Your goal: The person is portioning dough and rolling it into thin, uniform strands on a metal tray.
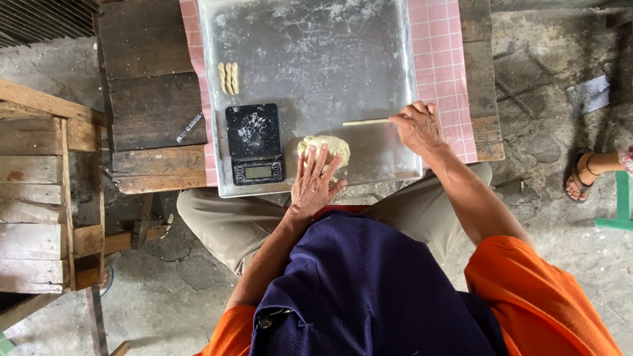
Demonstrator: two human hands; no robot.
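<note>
Because the strand (366, 122) is so thin and lies loose on the floured tray (316, 53), it looks likely to snap or flatten if the right hand (417, 125) bears down unevenly at its one end, the fingers there curled over the tip with the rest of the strand running out to the left, unsupported. The dough (328, 146) sits near the tray's front edge, just left of and below that strand, and the left hand (312, 181) rests flat on it with fingers spread; a hard press there could smear the lump against the metal or nudge it off the rim toward the lap. The scale (254, 143) stands just beside the dough on its left, close enough for a sliding lump to bump it. Three finished twists (229, 78) lie side by side farther back, well apart from both hands. The tray rests on a pink checked cloth (438, 59) over a wooden worktop (151, 105), and its front edge overhangs the knees, so a heavy lean might tip it.
</note>
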